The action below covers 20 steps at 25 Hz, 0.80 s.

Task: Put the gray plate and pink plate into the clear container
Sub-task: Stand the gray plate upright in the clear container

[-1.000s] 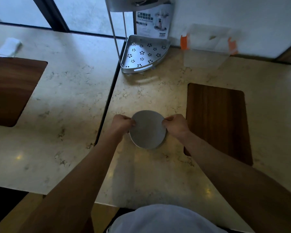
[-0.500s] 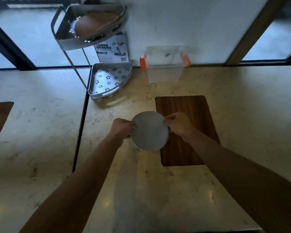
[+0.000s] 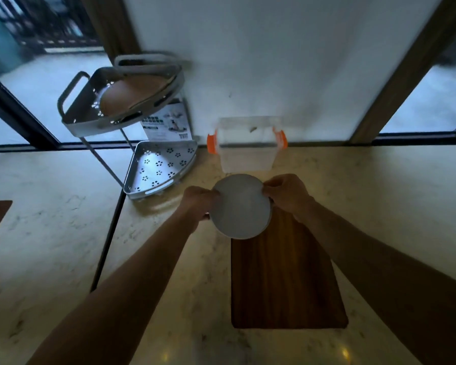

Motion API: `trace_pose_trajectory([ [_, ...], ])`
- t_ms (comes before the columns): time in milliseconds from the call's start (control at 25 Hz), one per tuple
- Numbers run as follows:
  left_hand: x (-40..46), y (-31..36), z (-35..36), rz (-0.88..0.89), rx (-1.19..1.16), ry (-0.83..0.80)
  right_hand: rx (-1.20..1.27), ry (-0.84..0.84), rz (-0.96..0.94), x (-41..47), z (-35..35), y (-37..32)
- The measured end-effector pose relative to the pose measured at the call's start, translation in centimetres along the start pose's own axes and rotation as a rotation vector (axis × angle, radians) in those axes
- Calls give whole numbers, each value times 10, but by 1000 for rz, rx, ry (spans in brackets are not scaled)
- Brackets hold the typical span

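- At far left, the pale marbled stone bench (image 3: 50, 233) carries a two-tier grey metal corner rack (image 3: 142, 143); its lower perforated tray rests on the bench, just left of the container.
- In the rack's upper tier lies a round brownish-pink disc (image 3: 134, 92), which I judge to be the pink plate. It has not been picked up, so that half of the job is not yet begun.
- The left hand (image 3: 198, 202) is closed on the left edge of the round grey plate (image 3: 240, 206), fingers curled beneath the rim.
- The grey plate is held in the air between the two hands, tilted a little toward the camera, above the bench and the far end of the dark wooden inlay board (image 3: 284, 272). It sits just short of the container and is not yet in it.
- Beyond the plate, against the white wall, stands the clear plastic container with orange side clips (image 3: 246, 151). It looks lidless, though blur makes that hard to confirm, and nothing shows inside it.
- The right hand (image 3: 287, 193) pinches the plate's right edge, thumb on top.
- By my reading the first plate is in transit; placing it, then fetching and placing the pink one, is left.
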State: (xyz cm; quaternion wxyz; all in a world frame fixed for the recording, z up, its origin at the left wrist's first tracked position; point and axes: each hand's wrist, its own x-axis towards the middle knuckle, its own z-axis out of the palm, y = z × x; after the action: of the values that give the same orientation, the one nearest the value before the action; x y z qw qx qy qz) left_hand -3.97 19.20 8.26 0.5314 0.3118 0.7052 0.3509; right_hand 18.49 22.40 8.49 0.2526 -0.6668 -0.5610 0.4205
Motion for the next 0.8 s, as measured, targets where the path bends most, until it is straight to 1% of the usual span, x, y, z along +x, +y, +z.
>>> trace_pose_trajectory([
  [200,44,52,12,75,36,40,-11,35,-101,61,-20,-30],
  [440,104,121,26,150,43,39,52,72,-130,134,-45,-65],
  [600,138,156,33,230,80,49,43,100,-212,176,-59,-80],
  [680,156,167,35,295,129,83,-16,119,-280,194,-62,-87],
  [800,184,174,36,407,285,133,-159,189,-400,221,-62,-92],
])
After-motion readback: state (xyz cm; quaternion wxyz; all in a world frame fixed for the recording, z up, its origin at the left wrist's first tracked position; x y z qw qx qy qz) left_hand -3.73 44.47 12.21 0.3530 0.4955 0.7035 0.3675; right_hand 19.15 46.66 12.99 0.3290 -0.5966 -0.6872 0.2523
